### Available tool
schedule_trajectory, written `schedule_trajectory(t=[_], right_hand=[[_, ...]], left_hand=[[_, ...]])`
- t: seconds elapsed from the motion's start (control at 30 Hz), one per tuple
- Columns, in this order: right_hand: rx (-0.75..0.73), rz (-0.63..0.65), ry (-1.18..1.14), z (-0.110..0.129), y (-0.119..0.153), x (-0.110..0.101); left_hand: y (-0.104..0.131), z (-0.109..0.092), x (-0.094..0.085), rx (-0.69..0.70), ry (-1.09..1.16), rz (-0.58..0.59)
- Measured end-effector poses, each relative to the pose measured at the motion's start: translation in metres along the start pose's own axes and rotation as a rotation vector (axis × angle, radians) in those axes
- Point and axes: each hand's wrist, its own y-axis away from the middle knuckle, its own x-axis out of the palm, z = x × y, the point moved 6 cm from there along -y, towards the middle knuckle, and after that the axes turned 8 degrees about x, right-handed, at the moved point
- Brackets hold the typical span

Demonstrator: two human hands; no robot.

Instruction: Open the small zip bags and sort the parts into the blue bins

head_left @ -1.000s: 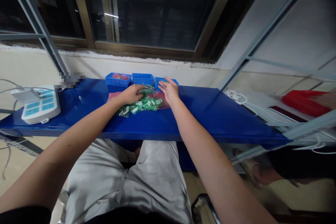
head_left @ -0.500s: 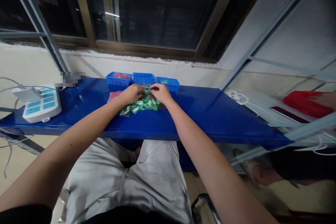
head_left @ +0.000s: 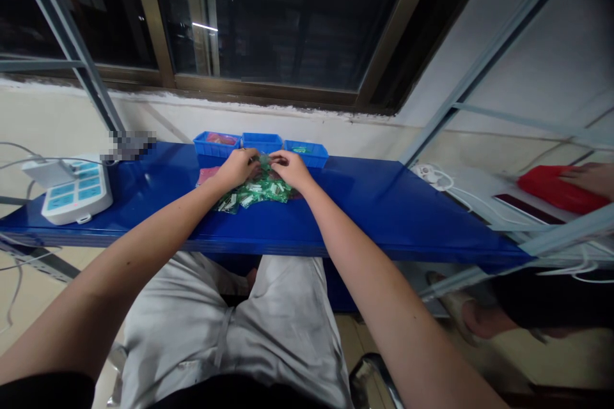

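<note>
A pile of small green plastic packets (head_left: 261, 193) with white marks lies on the blue table. Above its far side, my left hand (head_left: 238, 167) has its fingers curled on the left edge of a clear greenish plastic packet (head_left: 265, 160). My right hand (head_left: 291, 168) pinches the same packet from the right, thumb and fingers together. Both fingertips are partly hidden, and I cannot make out what the packet contains. Pinkish-red packets (head_left: 208, 174) stick out from under the left side of the pile, beside my left wrist.
Three blue bins stand behind my hands: the left bin (head_left: 201, 144) with pinkish packets, a middle bin (head_left: 262, 138), and the right bin (head_left: 319, 154) with some green pieces. A white power strip (head_left: 77, 195) sits at left. Another person's hand (head_left: 592, 177) rests on a red bag (head_left: 540, 186) at right.
My left hand has risen slightly and its fingers have curled up. My right hand has shifted a little left. The clear packet between them now shows more. The other person's hand has moved slightly left.
</note>
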Motion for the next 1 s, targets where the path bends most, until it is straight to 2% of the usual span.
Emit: schedule_trajectory(t=[0.07, 0.13, 0.27, 0.37, 0.57, 0.73, 0.87, 1.0], right_hand=[[-0.025, -0.032, -0.025, 0.004, 0.001, -0.002], [-0.041, -0.046, -0.044, 0.007, 0.003, -0.003], [-0.038, -0.064, -0.007, 0.015, 0.005, -0.006], [-0.015, -0.109, 0.029, 0.018, 0.006, -0.010], [0.018, -0.111, 0.039, 0.017, 0.006, -0.011], [0.055, -0.119, 0.037, 0.011, 0.005, -0.012], [0.158, -0.063, -0.085, 0.008, 0.006, -0.008], [0.234, -0.021, -0.287, 0.009, 0.006, -0.004]], left_hand=[[-0.002, 0.004, -0.006, -0.076, 0.082, -0.083], [-0.003, 0.005, -0.006, -0.131, 0.238, -0.092], [-0.001, -0.001, 0.002, -0.227, 0.541, 0.054], [0.003, -0.003, 0.005, -0.303, 0.651, 0.102], [0.004, -0.001, 0.008, -0.326, 0.631, 0.105], [0.003, -0.007, -0.001, -0.263, 0.494, 0.064], [0.004, -0.006, -0.004, -0.266, 0.487, 0.049], [0.003, -0.003, -0.001, -0.299, 0.633, 0.008]])
